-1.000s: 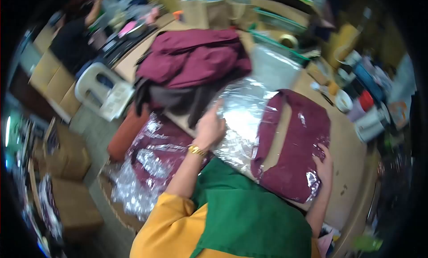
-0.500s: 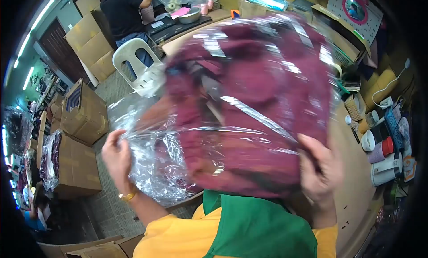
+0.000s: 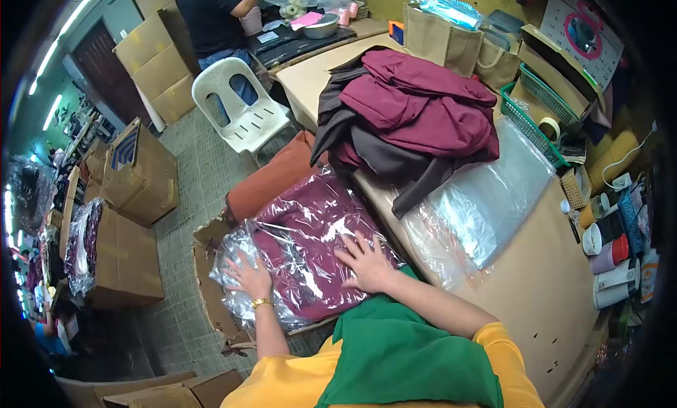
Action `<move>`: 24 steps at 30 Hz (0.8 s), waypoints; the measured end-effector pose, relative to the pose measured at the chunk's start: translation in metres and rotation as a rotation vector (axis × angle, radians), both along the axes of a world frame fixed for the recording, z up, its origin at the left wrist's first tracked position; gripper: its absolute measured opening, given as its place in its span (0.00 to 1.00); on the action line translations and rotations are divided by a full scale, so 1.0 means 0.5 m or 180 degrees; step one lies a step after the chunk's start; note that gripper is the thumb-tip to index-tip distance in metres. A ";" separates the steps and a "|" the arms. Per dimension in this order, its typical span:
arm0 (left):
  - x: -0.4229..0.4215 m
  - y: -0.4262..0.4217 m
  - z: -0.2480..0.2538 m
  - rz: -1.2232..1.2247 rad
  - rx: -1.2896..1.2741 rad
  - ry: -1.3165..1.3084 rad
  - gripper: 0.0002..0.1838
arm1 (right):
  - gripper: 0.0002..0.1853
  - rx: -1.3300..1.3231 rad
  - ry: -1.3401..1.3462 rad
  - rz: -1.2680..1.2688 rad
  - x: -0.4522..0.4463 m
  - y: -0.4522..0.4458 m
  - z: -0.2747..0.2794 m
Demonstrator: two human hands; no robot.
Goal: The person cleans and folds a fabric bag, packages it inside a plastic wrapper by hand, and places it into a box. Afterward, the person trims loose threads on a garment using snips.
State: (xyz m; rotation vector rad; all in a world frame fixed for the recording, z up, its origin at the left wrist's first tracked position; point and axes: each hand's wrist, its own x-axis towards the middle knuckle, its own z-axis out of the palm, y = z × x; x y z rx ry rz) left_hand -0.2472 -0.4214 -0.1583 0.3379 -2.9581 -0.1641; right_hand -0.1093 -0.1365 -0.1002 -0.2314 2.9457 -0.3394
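Note:
Both hands lie on a maroon garment in clear plastic (image 3: 300,228), which rests on top of an open cardboard box (image 3: 209,284) beside the table. Fingers spread, my left hand (image 3: 250,275) presses on the crinkled clear plastic at the garment's left edge. My right hand (image 3: 368,265), also with fingers apart, lies flat on the bagged garment's right part. A heap of maroon and dark cloth (image 3: 423,108) lies on the table (image 3: 525,306), next to flat clear plastic bags (image 3: 486,203).
A rust-coloured roll (image 3: 271,175) sticks out behind the box. Beyond it are a white plastic chair (image 3: 243,112) and a person in a dark shirt (image 3: 211,16). Cartons (image 3: 127,260) stand at left. A green basket (image 3: 532,129) and cups (image 3: 592,239) are at right.
The plastic-wrapped maroon garment has gone from the table, through the air in both hands, down and left onto the box. Both hands have opened and now rest flat on it.

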 end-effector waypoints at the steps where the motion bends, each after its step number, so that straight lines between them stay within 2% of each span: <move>1: -0.004 -0.001 -0.044 0.0119 0.0107 -0.0280 0.37 | 0.48 -0.0081 -0.0377 -0.0005 0.008 0.000 -0.036; 6: -0.024 -0.024 -0.257 0.0024 0.0301 -0.0984 0.35 | 0.50 -0.0029 -0.0917 0.0027 0.001 0.032 -0.124; 8: -0.043 -0.033 -0.306 -0.0059 0.0151 -0.1697 0.32 | 0.50 -0.0051 -0.1098 0.0078 -0.006 0.035 -0.161; 10: -0.086 -0.039 -0.307 -0.0268 0.0012 -0.2358 0.32 | 0.50 -0.0111 -0.1132 0.0029 -0.022 0.046 -0.178; 13: -0.173 -0.061 -0.228 -0.0690 -0.0415 -0.3172 0.33 | 0.51 -0.0309 -0.1276 -0.0072 -0.023 0.058 -0.167; 15: -0.207 -0.058 -0.091 -0.0938 -0.0841 -0.3336 0.33 | 0.52 -0.0410 -0.1111 -0.0112 -0.018 0.060 -0.140; 16: -0.204 -0.044 -0.007 -0.1080 -0.0890 -0.3045 0.34 | 0.54 -0.0540 -0.0950 -0.0124 -0.014 0.062 -0.151; 17: -0.195 -0.028 0.071 -0.1200 -0.0710 -0.2515 0.30 | 0.54 -0.0554 -0.0982 -0.0133 -0.010 0.061 -0.151; 18: -0.175 -0.002 0.150 -0.1675 -0.0331 -0.2186 0.25 | 0.55 -0.0581 -0.0893 -0.0168 -0.010 0.061 -0.147; 19: -0.125 0.072 0.285 -0.2507 0.0455 -0.1951 0.21 | 0.56 -0.0606 -0.0793 -0.0193 -0.013 0.060 -0.139; 20: -0.121 0.114 0.302 -0.3081 0.0994 -0.2027 0.20 | 0.58 -0.0550 -0.0794 -0.0187 -0.014 0.059 -0.122; 21: -0.111 0.165 0.300 -0.3330 0.1775 -0.2357 0.23 | 0.58 -0.0556 -0.0794 -0.0168 -0.015 0.056 -0.116; 23: -0.084 0.276 0.230 -0.3995 0.0749 -0.0828 0.33 | 0.60 -0.0412 -0.0886 -0.0057 -0.014 0.061 -0.105; 24: -0.100 0.326 0.174 -0.3685 0.0694 -0.0829 0.36 | 0.60 -0.0326 -0.0955 0.0000 -0.013 0.060 -0.096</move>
